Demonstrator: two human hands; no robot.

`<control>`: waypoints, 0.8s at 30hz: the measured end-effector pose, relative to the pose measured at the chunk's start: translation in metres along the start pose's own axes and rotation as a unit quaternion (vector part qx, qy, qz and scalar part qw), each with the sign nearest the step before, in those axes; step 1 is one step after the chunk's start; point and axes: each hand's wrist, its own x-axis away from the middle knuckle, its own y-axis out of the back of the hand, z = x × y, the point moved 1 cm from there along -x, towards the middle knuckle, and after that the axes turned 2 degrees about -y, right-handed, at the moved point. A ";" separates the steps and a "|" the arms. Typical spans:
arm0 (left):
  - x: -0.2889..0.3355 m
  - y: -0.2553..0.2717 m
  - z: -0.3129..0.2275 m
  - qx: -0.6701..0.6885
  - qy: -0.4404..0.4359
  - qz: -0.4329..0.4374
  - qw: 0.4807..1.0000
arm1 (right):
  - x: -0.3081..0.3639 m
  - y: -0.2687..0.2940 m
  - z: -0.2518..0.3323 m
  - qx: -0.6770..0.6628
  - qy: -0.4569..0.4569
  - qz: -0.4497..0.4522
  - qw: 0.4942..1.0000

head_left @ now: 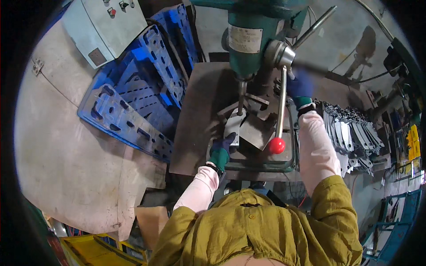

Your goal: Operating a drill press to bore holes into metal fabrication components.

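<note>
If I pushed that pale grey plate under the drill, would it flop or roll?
The plate looks metallic and straight-edged, so it would probably stay stiff. Being flat, it would likely slide rather than roll. Its surface looks smooth, so it might feel a bit slippery.

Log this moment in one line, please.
left hand: holds plate | right hand: blurred, beside hub | bit: at plate's far end, contact unclear | parts: heaped right

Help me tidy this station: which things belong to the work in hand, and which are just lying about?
In use: drill press; metal plate under its bit, held by the left hand; right hand, blurred, beside the levers; probably the stacked metal strips too.

Apparently just lying about: blue crate; yellow frame; teal frame.
</note>
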 end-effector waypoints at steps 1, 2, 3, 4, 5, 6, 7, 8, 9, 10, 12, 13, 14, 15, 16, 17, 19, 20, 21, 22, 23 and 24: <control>0.005 -0.002 -0.010 -0.027 0.023 -0.020 0.999 | 0.012 -0.003 0.007 -0.047 -0.015 0.005 0.999; 0.008 -0.005 -0.013 -0.056 0.045 -0.038 0.997 | 0.023 -0.001 0.011 -0.091 -0.031 0.008 0.995; 0.004 -0.002 -0.006 -0.045 0.002 -0.043 0.998 | 0.031 0.000 0.015 -0.067 -0.058 0.062 0.994; -0.007 -0.005 0.003 -0.025 -0.004 -0.027 0.999 | 0.043 -0.003 0.010 -0.086 -0.064 0.047 0.993; -0.018 -0.008 0.010 -0.006 -0.009 -0.010 1.000 | 0.056 -0.008 0.009 -0.105 -0.070 0.031 0.992; -0.037 -0.008 0.026 0.017 -0.013 0.004 1.000 | 0.065 -0.012 0.014 -0.127 -0.074 0.019 0.989; -0.057 0.011 0.051 0.027 -0.023 -0.021 0.999 | 0.064 -0.007 0.051 -0.136 -0.125 0.057 0.981; -0.074 0.028 0.075 0.037 -0.036 -0.043 0.998 | 0.061 0.004 0.088 -0.142 -0.173 0.095 0.970; -0.084 0.020 0.077 0.015 -0.046 -0.040 0.998 | 0.065 0.010 0.086 -0.255 -0.276 0.116 0.919; -0.085 0.020 0.075 0.004 -0.036 -0.040 0.999 | 0.068 0.016 0.094 -0.268 -0.306 0.150 0.901; -0.080 0.016 0.063 -0.007 0.000 -0.027 1.000 | 0.073 0.037 0.111 -0.292 -0.362 0.216 0.858; -0.069 0.009 0.054 0.011 0.005 -0.009 1.000 | 0.067 0.053 0.118 -0.340 -0.373 0.303 0.808; -0.057 0.005 0.044 0.029 0.012 0.006 0.999 | 0.062 0.073 0.133 -0.412 -0.297 0.305 0.805; -0.038 0.000 0.034 0.064 -0.002 0.027 0.998 | 0.058 0.094 0.148 -0.478 -0.220 0.303 0.794; -0.016 -0.005 0.020 0.097 -0.016 0.046 0.994 | 0.049 0.113 0.162 -0.540 -0.141 0.296 0.775; 0.005 -0.012 0.000 0.033 -0.045 0.015 0.998 | 0.034 0.128 0.175 -0.633 -0.254 0.286 0.673; -0.008 0.005 0.006 -0.025 -0.091 0.008 0.995 | 0.004 0.150 0.210 -0.765 -0.439 0.252 0.399; -0.014 0.008 0.010 -0.008 -0.141 0.017 0.990 | -0.001 0.131 0.193 -0.790 -0.394 0.267 0.387; -0.017 0.011 0.011 0.009 -0.186 0.027 0.982 | -0.006 0.129 0.194 -0.729 -0.306 0.252 0.558; -0.017 0.009 0.009 0.027 -0.231 0.044 0.972 | -0.015 0.129 0.189 -0.732 -0.301 0.246 0.560; -0.018 0.009 0.006 0.031 -0.219 0.068 0.973 | -0.024 0.130 0.185 -0.735 -0.294 0.240 0.563; -0.016 0.014 0.008 0.038 -0.191 0.084 0.977 | -0.039 0.124 0.171 -0.807 -0.369 0.243 0.393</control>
